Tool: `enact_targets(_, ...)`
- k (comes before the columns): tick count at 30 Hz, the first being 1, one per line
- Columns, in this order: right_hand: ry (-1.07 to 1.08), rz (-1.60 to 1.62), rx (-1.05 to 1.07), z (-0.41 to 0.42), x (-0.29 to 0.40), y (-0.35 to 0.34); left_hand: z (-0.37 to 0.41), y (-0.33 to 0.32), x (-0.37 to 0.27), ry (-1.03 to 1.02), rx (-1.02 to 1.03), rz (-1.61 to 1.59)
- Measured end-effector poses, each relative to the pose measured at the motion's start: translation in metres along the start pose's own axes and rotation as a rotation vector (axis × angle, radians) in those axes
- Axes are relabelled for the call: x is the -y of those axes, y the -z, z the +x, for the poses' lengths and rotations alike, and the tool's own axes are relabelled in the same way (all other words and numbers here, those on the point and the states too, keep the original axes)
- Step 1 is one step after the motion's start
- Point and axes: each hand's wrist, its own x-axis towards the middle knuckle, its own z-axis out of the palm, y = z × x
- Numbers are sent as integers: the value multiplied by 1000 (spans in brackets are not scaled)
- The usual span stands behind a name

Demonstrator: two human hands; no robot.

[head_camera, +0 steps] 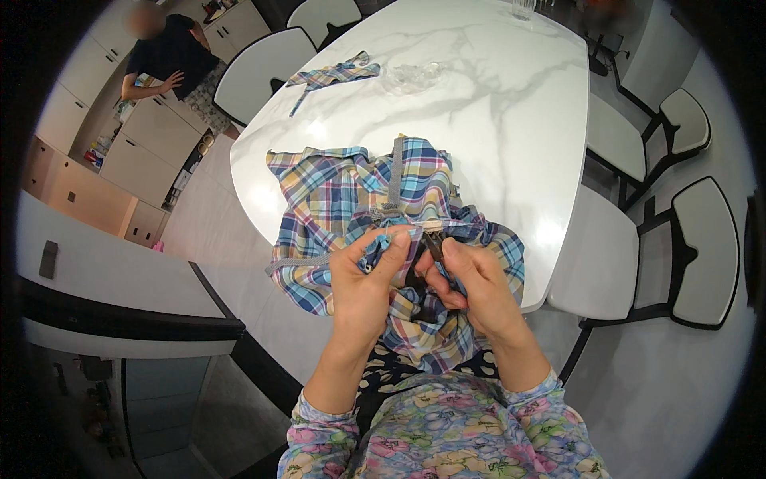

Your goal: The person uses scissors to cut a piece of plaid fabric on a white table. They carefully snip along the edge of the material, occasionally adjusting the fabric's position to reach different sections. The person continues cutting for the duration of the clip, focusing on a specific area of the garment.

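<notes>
A blue, yellow and white plaid cloth garment (pixel 323 197) lies bunched over the near end of the table and down onto my lap. Grey woven tape strips (pixel 395 173) run along parts of it. Between thumb and forefinger, my left hand (pixel 368 269) pinches a frayed edge of this cloth. My right hand (pixel 473 275) grips a small dark cutting tool (pixel 433 244), which looks like thread snips. Its tip meets the pale seam edge (pixel 440 225) just right of my left fingertips. Whether the blades are closed on the cloth is too small to tell.
The white marbled table (pixel 508 120) carries a cut plaid strip (pixel 338 75), a crumpled clear plastic bag (pixel 413 78) and a clear glass (pixel 523 8). White chairs with black frames (pixel 598 257) line the right side. A person (pixel 173 60) stands by cabinets at far left.
</notes>
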Motion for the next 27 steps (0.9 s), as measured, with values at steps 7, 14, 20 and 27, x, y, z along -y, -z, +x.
enact_targets(7,91,-89,-50,3,-3,-4,0,-1,0,3,-13,-8)
enact_targets(14,181,-209,-86,5,-8,-6,0,1,2,-40,11,-24)
enact_targets(20,223,-164,-145,-2,-3,-8,0,2,3,-39,15,-34)
enact_targets(27,729,-782,-451,7,15,-6,-1,0,1,-20,-4,-2)
